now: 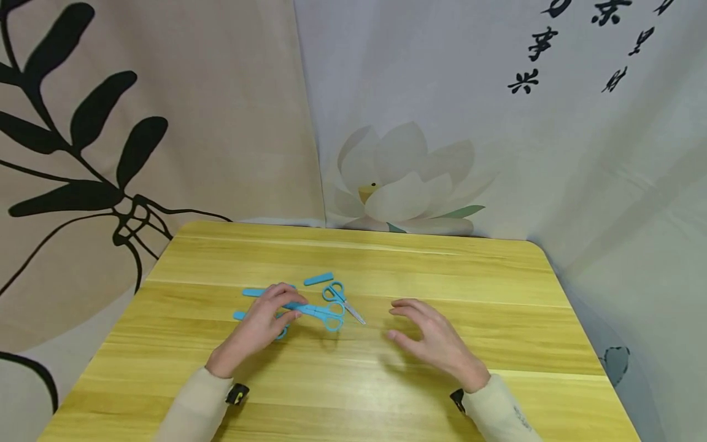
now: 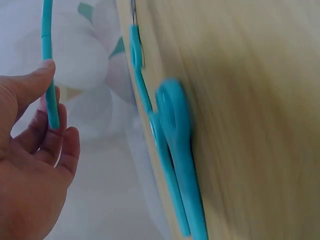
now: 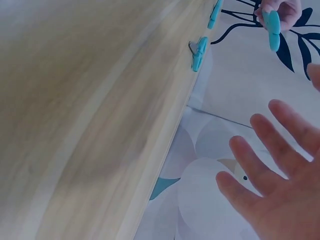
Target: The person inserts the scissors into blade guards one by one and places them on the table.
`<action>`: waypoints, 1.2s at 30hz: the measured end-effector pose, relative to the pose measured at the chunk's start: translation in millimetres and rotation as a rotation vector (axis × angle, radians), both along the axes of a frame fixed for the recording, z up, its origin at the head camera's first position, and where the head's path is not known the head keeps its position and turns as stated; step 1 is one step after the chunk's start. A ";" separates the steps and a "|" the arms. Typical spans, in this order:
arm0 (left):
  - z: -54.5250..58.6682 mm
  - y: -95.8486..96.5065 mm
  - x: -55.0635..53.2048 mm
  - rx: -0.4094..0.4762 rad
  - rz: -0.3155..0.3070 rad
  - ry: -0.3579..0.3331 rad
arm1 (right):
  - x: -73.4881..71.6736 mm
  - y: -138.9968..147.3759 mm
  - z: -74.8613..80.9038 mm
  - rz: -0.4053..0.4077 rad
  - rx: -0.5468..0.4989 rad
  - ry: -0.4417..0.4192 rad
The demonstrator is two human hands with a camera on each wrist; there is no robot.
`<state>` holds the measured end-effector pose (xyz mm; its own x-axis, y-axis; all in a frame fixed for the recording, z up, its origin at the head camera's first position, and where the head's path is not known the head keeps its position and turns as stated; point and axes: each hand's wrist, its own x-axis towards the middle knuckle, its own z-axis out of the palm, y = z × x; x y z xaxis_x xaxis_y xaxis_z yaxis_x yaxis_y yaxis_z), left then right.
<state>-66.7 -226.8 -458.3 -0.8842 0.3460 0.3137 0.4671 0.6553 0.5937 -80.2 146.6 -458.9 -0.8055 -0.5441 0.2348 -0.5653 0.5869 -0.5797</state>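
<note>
My left hand (image 1: 265, 316) pinches a pair of blue scissors (image 1: 318, 311) by its blade end, thumb against fingers, with the handle loops pointing right. In the left wrist view these scissors (image 2: 47, 45) are off the table. Beneath and beside that hand lie other blue scissors (image 1: 253, 293) and another blue pair (image 1: 239, 315), both partly hidden by the hand. Behind the held pair, small scissors (image 1: 334, 291) with bare metal blades rest near a loose blue blade cover (image 1: 318, 279). My right hand (image 1: 433, 337) hovers over the table at the right, fingers spread and holding nothing.
The wooden table (image 1: 497, 294) has rounded far corners. Behind it hangs a pale curtain (image 1: 237, 92) printed with dark leaves, a lotus and black characters. Each wrist carries a small black device; the left wrist device (image 1: 237, 394) sits beside the sleeve.
</note>
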 end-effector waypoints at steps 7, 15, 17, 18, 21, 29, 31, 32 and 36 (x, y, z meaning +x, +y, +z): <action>-0.3 -28.5 -18.0 0.027 0.041 -0.064 | -1.4 6.4 -2.6 0.004 0.005 0.040; -0.8 -57.3 -40.2 0.026 0.085 -0.094 | -2.6 7.6 -3.9 0.004 0.000 0.055; -1.7 -64.1 -44.8 0.013 0.083 -0.116 | -2.7 7.7 -4.0 0.002 0.001 0.051; -2.1 -67.3 -46.8 0.009 0.084 -0.128 | -2.6 7.8 -4.0 0.000 0.005 0.052; -3.8 -76.7 -52.1 0.003 0.086 -0.161 | -2.8 7.9 -3.8 -0.007 0.011 0.044; -13.2 -92.3 -67.4 0.010 0.142 -0.260 | -2.6 8.9 -4.2 -0.018 0.023 0.030; -15.2 -94.0 -71.9 0.010 0.148 -0.277 | -2.7 8.7 -4.6 -0.016 0.022 0.030; -16.1 -94.6 -74.3 0.015 0.153 -0.289 | -2.7 8.7 -4.7 -0.017 0.021 0.031; -17.4 -96.7 -82.2 0.020 0.160 -0.330 | -2.4 8.9 -4.9 -0.021 0.017 0.026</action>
